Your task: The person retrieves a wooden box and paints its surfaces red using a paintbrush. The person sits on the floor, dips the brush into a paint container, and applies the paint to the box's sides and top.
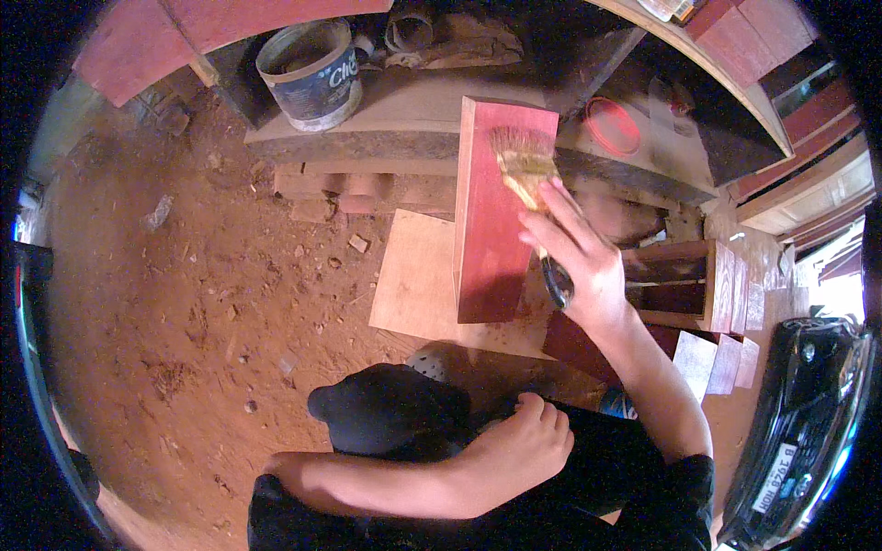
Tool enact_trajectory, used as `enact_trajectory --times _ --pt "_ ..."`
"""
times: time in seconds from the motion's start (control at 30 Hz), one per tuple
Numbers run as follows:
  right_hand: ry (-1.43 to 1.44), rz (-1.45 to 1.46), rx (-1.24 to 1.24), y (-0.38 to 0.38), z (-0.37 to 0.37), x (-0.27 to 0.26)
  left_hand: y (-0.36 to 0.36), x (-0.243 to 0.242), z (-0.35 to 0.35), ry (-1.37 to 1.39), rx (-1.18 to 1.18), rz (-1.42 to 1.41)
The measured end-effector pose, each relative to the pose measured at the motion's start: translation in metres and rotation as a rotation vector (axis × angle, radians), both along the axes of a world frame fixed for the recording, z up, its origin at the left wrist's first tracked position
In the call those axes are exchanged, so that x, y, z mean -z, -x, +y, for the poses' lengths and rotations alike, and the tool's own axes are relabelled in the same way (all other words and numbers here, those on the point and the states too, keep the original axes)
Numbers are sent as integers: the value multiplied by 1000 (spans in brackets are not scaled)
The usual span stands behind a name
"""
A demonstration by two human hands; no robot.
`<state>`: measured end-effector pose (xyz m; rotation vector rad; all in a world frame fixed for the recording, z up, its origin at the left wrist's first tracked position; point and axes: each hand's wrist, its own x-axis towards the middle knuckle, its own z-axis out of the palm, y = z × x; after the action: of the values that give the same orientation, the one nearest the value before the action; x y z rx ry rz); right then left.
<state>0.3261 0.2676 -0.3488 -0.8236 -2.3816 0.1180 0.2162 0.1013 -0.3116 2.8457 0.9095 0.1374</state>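
Note:
My right hand [586, 255] grips the handle of a flat paintbrush [527, 172]. The brush's bristles lie against the upper part of a red-painted wooden piece [493, 241], whose left edge is paler wood. That piece stands tilted over a plywood sheet [413, 275] on the ground, its upper end by a low wooden ledge [413, 103]. Across my lap rests my left hand [527, 434], fingers curled together over dark clothing [606, 454]; no object shows in it, though its underside is hidden.
A labelled plastic bucket [310, 89] and a red ring-shaped lid [612, 126] sit on the ledge. Wooden frames or boxes [720, 282] are at my right, beyond a partly hidden blue can [617, 403]. A black vehicle [792, 386] stands far right. Debris litters the dirt floor [207, 310].

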Motion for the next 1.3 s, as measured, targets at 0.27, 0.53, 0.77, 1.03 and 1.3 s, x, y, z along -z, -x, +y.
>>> enact_trajectory --times 0.27,0.53,0.77,1.03,1.3 --pt "-26 43 -13 19 23 -1 -2 -1 0 49 -12 25" --pt "41 -84 -23 17 7 31 1 -5 0 23 7 29" --pt "109 -195 -109 6 -33 38 4 -5 -1 -4 -16 9" --pt "-13 6 -8 28 17 -14 1 -4 -3 80 -1 33" --pt "5 -179 -58 16 -12 42 10 -2 -1 23 -25 34"
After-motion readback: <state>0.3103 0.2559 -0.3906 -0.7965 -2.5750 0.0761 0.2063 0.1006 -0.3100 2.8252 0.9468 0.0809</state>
